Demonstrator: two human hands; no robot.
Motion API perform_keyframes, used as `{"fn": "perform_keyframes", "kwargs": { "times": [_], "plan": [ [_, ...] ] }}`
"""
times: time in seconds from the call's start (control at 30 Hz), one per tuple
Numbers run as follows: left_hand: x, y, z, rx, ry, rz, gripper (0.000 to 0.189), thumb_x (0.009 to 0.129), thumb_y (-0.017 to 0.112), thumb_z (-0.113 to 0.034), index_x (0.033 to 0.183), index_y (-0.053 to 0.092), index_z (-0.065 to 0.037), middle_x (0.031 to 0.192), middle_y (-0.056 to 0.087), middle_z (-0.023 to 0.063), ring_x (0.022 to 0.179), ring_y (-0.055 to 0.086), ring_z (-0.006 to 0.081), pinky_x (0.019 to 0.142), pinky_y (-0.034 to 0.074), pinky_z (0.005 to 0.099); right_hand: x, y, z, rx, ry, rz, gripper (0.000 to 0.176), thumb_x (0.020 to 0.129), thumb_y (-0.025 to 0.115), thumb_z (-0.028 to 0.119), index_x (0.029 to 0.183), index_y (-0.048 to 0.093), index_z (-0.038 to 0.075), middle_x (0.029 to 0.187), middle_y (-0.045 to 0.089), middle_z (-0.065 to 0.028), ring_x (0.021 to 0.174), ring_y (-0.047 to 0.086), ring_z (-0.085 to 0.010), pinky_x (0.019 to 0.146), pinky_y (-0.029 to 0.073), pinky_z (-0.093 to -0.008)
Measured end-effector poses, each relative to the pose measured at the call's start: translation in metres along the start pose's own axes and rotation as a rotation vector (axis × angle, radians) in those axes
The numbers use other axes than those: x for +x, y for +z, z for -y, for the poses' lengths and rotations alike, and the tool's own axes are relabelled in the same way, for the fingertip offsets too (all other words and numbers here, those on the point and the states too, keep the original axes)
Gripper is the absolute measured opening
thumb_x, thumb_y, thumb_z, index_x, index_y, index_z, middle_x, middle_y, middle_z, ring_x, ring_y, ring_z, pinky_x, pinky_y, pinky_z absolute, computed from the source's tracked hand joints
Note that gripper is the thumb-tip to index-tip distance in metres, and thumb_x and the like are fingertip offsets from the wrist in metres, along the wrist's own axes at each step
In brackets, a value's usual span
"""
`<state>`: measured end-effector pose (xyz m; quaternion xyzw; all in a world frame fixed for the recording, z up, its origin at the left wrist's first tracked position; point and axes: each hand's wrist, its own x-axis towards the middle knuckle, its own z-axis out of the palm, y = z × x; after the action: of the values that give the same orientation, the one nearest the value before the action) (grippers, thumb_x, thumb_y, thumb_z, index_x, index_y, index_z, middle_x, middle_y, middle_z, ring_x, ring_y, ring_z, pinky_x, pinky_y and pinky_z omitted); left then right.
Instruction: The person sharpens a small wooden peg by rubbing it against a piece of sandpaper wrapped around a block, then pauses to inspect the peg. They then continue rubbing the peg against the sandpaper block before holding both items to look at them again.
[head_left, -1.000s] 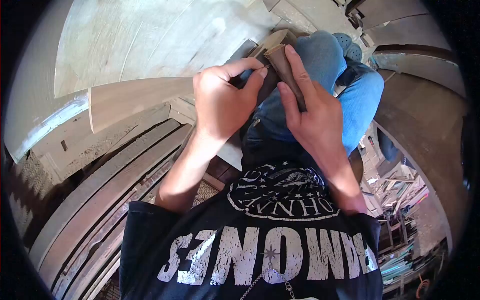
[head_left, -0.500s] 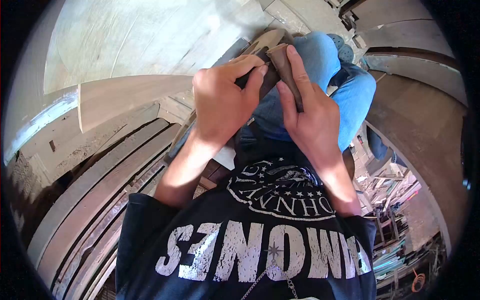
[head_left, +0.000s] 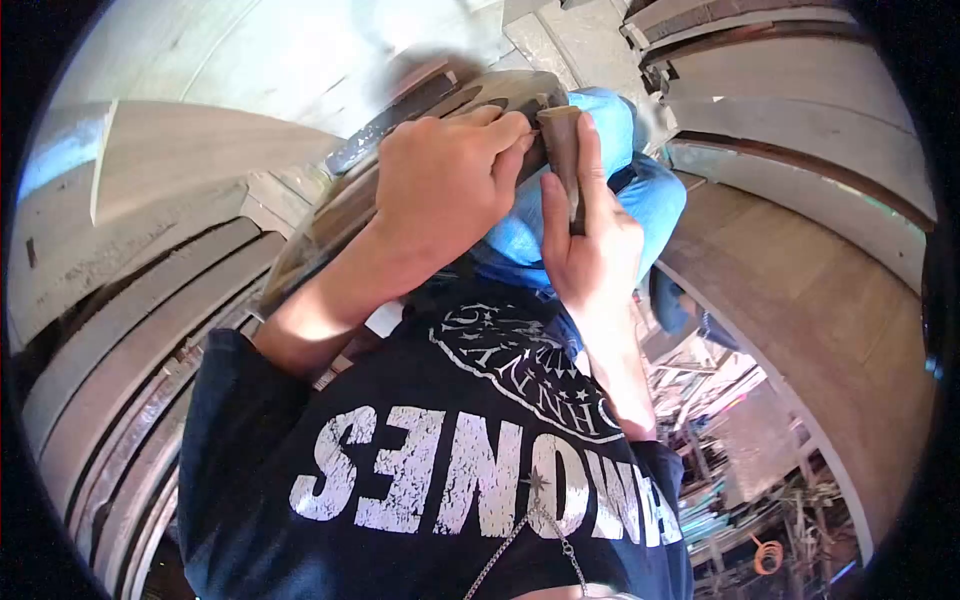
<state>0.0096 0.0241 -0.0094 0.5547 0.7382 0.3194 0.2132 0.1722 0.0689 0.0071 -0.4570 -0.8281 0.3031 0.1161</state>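
My right hand (head_left: pixel 590 225) is closed round a brown, tapered wooden piece (head_left: pixel 563 145). Its wide flat end points away from me, and the narrow end rests in my palm. Just left of it, my left hand (head_left: pixel 450 175) is curled with thumb and forefinger pinched together. A small tip shows at those fingers, close to the wooden piece, but I cannot make out what is held. Under and beyond my left hand lies a long, curved wooden object (head_left: pixel 525 88) with dark patches, partly covered by my hand and forearm.
Legs in blue jeans (head_left: pixel 655 205) are beyond my hands. Stacked long boards (head_left: pixel 130 300) lie at the left, below a pale panel (head_left: pixel 200 165). A broad brown board (head_left: pixel 790 280) runs down the right. Scrap wood (head_left: pixel 720 400) and an orange coil (head_left: pixel 768 556) lie below.
The view has shifted, and more of the curved wooden object shows beyond my left hand. The tapered piece in my right hand now stands more upright. Both hands stay close together.
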Motion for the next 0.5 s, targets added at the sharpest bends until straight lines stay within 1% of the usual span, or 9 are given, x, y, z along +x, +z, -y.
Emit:
{"fn": "perform_keyframes", "kwargs": {
  "times": [0.07,0.1,0.17,0.2,0.3,0.37,0.43,0.47,0.5],
  "plan": [
    [-0.0012,0.0007,-0.0001,0.005,-0.018,-0.006,0.009,0.089,0.067,-0.017,0.089,0.069,-0.008,0.083,0.070,0.0089,0.069,0.067,0.0343,0.056,0.050,0.0403,-0.0003,-0.0020,0.0014,-0.049,0.014,0.015,0.058,0.097,0.065,0.012,0.151,0.045,0.008,0.093,0.072,-0.0257,0.070,0.073,-0.0296,0.061,0.055,-0.0358],
    [-0.0023,0.0010,-0.0001,0.021,-0.014,0.001,0.009,0.089,0.067,-0.017,0.089,0.069,-0.008,0.082,0.069,0.0087,0.068,0.066,0.0342,0.055,0.050,0.0409,-0.0020,-0.0026,0.0034,-0.055,0.007,0.026,0.058,0.097,0.065,0.012,0.151,0.045,0.008,0.093,0.072,-0.0257,0.070,0.073,-0.0296,0.061,0.055,-0.0358],
    [-0.0043,0.0034,0.0038,0.021,-0.004,-0.027,0.010,0.089,0.066,-0.018,0.088,0.068,-0.009,0.080,0.067,0.0081,0.067,0.066,0.0341,0.054,0.049,0.0417,-0.0030,-0.0018,0.0082,-0.088,0.067,0.031,0.058,0.098,0.065,0.013,0.151,0.044,0.007,0.085,0.072,-0.0238,0.061,0.069,-0.0233,0.057,0.053,-0.0329],
    [-0.0041,0.0044,0.0037,0.025,-0.005,-0.021,0.010,0.089,0.066,-0.019,0.089,0.068,-0.009,0.080,0.067,0.0080,0.066,0.066,0.0341,0.054,0.049,0.0418,-0.0048,0.0016,0.0033,-0.053,0.022,-0.012,0.057,0.098,0.065,0.014,0.151,0.044,0.007,0.077,0.070,-0.0210,0.054,0.063,-0.0186,0.054,0.050,-0.0304],
    [-0.0030,0.0009,0.0026,0.057,0.014,-0.011,0.010,0.088,0.067,-0.019,0.089,0.067,-0.009,0.078,0.066,0.0080,0.065,0.065,0.0342,0.054,0.050,0.0424,-0.0064,0.0048,0.0037,-0.040,0.031,-0.039,0.057,0.099,0.065,0.014,0.151,0.044,0.008,0.073,0.069,-0.0190,0.053,0.061,-0.0168,0.053,0.049,-0.0295],
    [-0.0031,0.0031,0.0030,0.052,0.021,-0.015,0.010,0.089,0.067,-0.020,0.089,0.067,-0.010,0.080,0.068,0.0078,0.065,0.066,0.0340,0.054,0.050,0.0422,-0.0065,0.0041,0.0047,-0.016,0.068,-0.027,0.058,0.098,0.065,0.014,0.152,0.043,0.008,0.076,0.070,-0.0202,0.054,0.064,-0.0189,0.054,0.051,-0.0303],
    [-0.0040,0.0049,0.0041,0.058,0.029,-0.019,0.010,0.089,0.067,-0.020,0.089,0.068,-0.010,0.081,0.068,0.0077,0.066,0.066,0.0339,0.054,0.050,0.0420,-0.0038,0.0065,0.0038,-0.035,0.031,-0.038,0.059,0.098,0.065,0.014,0.152,0.042,0.008,0.081,0.072,-0.0224,0.058,0.069,-0.0230,0.056,0.053,-0.0322],
    [-0.0033,0.0052,0.0042,0.062,0.026,-0.030,0.009,0.089,0.066,-0.020,0.089,0.068,-0.011,0.082,0.069,0.0075,0.067,0.067,0.0338,0.055,0.050,0.0417,-0.0013,0.0060,0.0048,-0.027,0.045,-0.030,0.060,0.097,0.065,0.013,0.152,0.042,0.008,0.086,0.072,-0.0241,0.064,0.073,-0.0287,0.058,0.054,-0.0344],
    [-0.0031,0.0043,0.0028,0.062,0.039,-0.022,0.009,0.089,0.066,-0.020,0.089,0.068,-0.011,0.082,0.069,0.0075,0.067,0.067,0.0338,0.055,0.050,0.0417,-0.0023,0.0072,0.0031,-0.025,0.055,-0.041,0.060,0.097,0.065,0.013,0.152,0.042,0.008,0.086,0.072,-0.0241,0.064,0.073,-0.0287,0.058,0.054,-0.0344]
  ]
}}
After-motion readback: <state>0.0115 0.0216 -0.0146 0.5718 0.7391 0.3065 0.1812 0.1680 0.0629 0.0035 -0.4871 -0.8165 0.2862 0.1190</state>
